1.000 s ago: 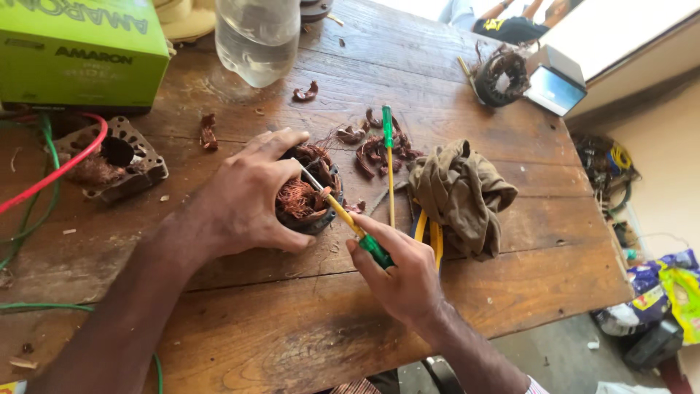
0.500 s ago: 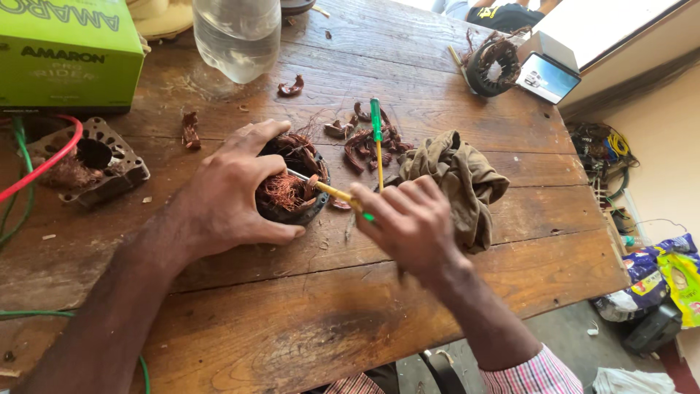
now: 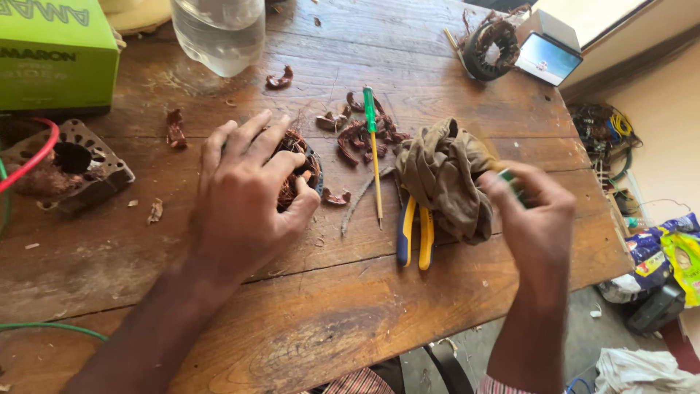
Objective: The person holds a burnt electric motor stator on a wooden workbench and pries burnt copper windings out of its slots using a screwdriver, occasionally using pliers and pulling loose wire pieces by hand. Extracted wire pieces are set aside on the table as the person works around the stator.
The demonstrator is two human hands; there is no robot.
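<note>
1. Left hand [image 3: 244,197] is clamped palm-down over the round motor stator with coppery-red windings [image 3: 297,171], fingers spread across its top; the stator sits on the worn wooden table [image 3: 306,321], left of centre.
2. Right hand [image 3: 532,219] is lifted off to the right, closed on a small tool with a green handle [image 3: 512,184]; the tool is blurred, probably a yellow-shafted screwdriver, tip not visible.
3. Just right of the stator: torn reddish-brown insulation scraps [image 3: 361,131], a thin green-handled screwdriver [image 3: 373,149] lying lengthwise, then blue-and-yellow-handled pliers [image 3: 415,233] half tucked under a crumpled olive-brown cloth [image 3: 445,175].
4. Further out: clear plastic water bottle [image 3: 219,33], green cardboard box [image 3: 55,55], perforated metal motor housing [image 3: 73,160] at left, second wound coil [image 3: 492,47] at the far edge.
5. Judgement: stator should be kept pressed flat so it cannot roll; any prying is best directed away from the holding fingers, with scraps cleared from the slots first.
</note>
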